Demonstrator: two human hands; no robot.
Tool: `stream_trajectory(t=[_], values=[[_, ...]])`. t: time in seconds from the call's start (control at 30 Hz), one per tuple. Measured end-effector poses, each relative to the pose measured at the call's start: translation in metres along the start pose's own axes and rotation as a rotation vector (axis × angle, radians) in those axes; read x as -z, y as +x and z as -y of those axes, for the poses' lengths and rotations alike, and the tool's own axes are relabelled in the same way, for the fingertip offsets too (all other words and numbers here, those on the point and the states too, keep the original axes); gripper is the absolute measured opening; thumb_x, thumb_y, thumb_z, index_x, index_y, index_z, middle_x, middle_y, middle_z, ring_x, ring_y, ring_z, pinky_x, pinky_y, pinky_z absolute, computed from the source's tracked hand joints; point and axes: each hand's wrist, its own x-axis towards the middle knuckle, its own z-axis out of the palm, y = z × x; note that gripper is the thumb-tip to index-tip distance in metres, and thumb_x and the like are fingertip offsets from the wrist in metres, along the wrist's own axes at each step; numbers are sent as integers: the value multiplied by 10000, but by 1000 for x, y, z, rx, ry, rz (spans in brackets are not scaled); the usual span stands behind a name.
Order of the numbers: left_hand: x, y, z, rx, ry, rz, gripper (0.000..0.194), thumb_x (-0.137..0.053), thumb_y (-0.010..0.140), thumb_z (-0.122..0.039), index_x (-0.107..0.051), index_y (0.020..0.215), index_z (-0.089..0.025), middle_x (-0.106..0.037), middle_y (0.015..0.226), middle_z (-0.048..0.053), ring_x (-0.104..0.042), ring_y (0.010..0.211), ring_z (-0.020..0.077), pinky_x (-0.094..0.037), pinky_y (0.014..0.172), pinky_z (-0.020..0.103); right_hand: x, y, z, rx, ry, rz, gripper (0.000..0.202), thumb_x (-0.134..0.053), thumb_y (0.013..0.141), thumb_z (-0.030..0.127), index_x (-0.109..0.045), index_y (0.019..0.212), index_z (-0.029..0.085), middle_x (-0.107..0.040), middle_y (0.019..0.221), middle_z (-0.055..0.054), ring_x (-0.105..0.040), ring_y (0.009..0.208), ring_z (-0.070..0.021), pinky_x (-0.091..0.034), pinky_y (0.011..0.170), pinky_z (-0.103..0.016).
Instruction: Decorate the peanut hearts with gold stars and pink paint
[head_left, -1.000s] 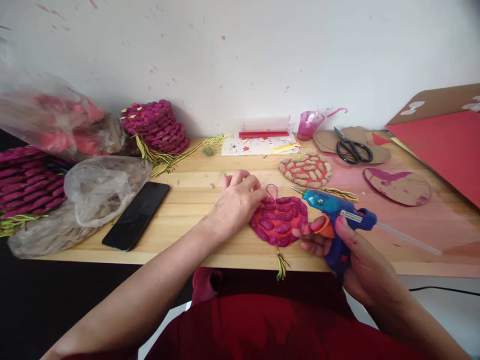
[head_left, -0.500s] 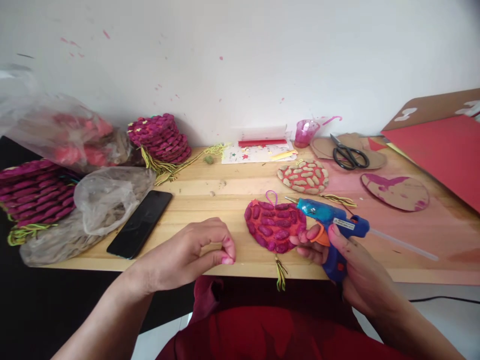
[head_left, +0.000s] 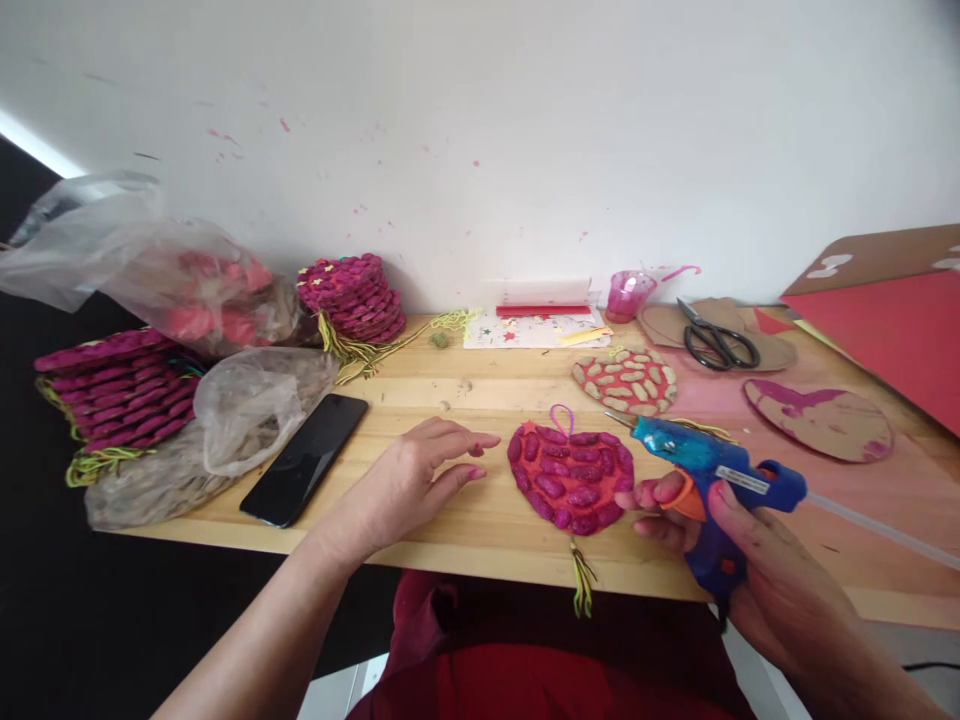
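While the right grip (head_left: 761,560) clasps the glue gun (head_left: 694,450), lower right of frame, the left grip (head_left: 416,485) hangs spread near the magenta heart (head_left: 568,478), lower centre.

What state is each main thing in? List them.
Left hand: open, empty
Glue gun: gripped in right hand
Purple heart: painted, lying flat
Pale heart: lying flat
Cardboard heart: partly painted
Phone: flat, dark-screened
Scissors: lying on cardboard pieces
Cup: upright
Bags: filled
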Motion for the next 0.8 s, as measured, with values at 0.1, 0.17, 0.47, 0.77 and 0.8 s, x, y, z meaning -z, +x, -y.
stream_trajectory(t=[0.1, 0.17, 0.47, 0.77, 0.8], values=[[1, 6, 2, -9, 27, -14, 152, -641, 1004, -239, -778, 1060, -205, -802, 982, 70, -722, 955, 210, -579, 869, 356, 5, 5, 0, -4, 24, 10, 336, -912, 694, 513, -830, 884, 247, -808, 961, -92, -782, 945, -293, -672, 850, -354], [2, 10, 4, 11, 33, -20, 157, -656, 997, -255, -763, 902, -190, -776, 856, 55, -697, 866, 201, -559, 813, 343, 5, 8, 1, 3, 40, 6, 328, -889, 721, 522, -827, 886, 246, -805, 965, -98, -780, 955, -299, -670, 870, -372], [-2, 27, 16, 23, 42, -144, 182, -631, 981, -160, -777, 1081, -206, -802, 1041, 77, -736, 982, 208, -577, 887, 356, -6, 11, 6, 14, 59, -100, 384, -947, 592, 515, -808, 788, 215, -785, 855, -103, -780, 867, -323, -693, 719, -362], [-5, 71, 33, -64, 151, -72, 157, -659, 961, -182, -804, 1020, -182, -817, 963, 88, -744, 932, 234, -593, 877, 379, -9, 12, 11, -54, 49, -118, 457, -976, 508, 559, -780, 699, 193, -771, 764, -93, -766, 771, -292, -680, 696, -375], [-5, 78, 38, -58, 153, -84, 167, -647, 963, -182, -805, 1018, -179, -819, 972, 93, -746, 931, 235, -593, 887, 386, -10, 12, 11, -62, 48, -130, 465, -979, 490, 563, -776, 685, 193, -769, 752, -92, -762, 749, -286, -677, 684, -372]])
